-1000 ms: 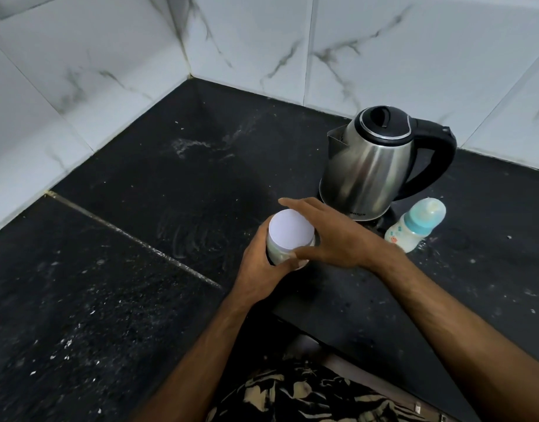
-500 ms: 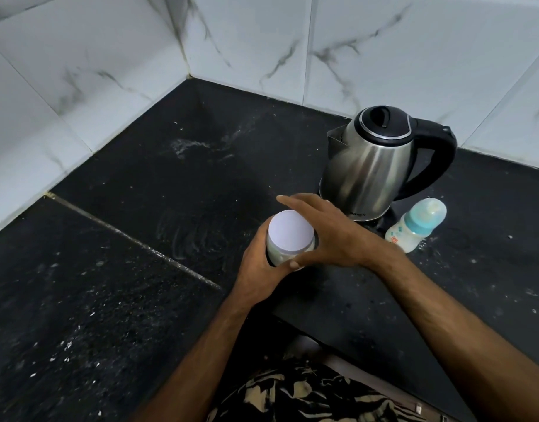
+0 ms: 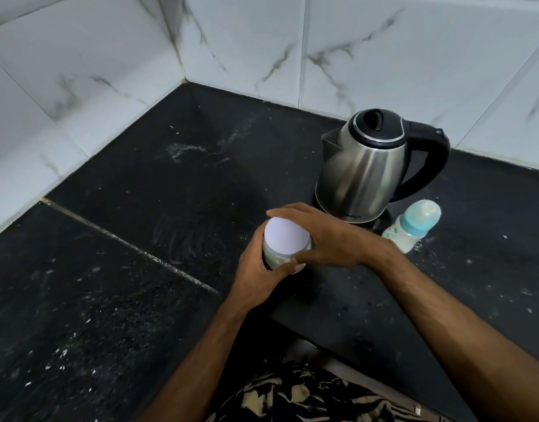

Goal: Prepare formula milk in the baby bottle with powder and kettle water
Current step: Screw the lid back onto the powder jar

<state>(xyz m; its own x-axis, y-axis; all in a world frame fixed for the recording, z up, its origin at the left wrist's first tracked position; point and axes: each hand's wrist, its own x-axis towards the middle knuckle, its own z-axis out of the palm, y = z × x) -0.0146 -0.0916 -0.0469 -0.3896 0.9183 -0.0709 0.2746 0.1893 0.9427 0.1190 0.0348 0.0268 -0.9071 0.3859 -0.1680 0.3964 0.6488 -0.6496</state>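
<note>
Gripping the powder jar (image 3: pixel 285 243), both hands' fingers (image 3: pixel 295 210) curl round it, kettle (image 3: pixel 359 175) and baby bottle (image 3: pixel 412 228) just behind.

Right hand (image 3: pixel 329 239) turned slightly round the jar lid (image 3: pixel 286 234), thumb shifted

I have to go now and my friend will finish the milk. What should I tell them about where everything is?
Left hand grips the small jar with the white lid; right hand grips that lid, which is on. Steel kettle with black handle sits closed on its base. Capped baby bottle with teal collar stands beside it on the black counter. Nothing scooped or poured yet: open jar, uncap bottle, add powder, water.
</note>
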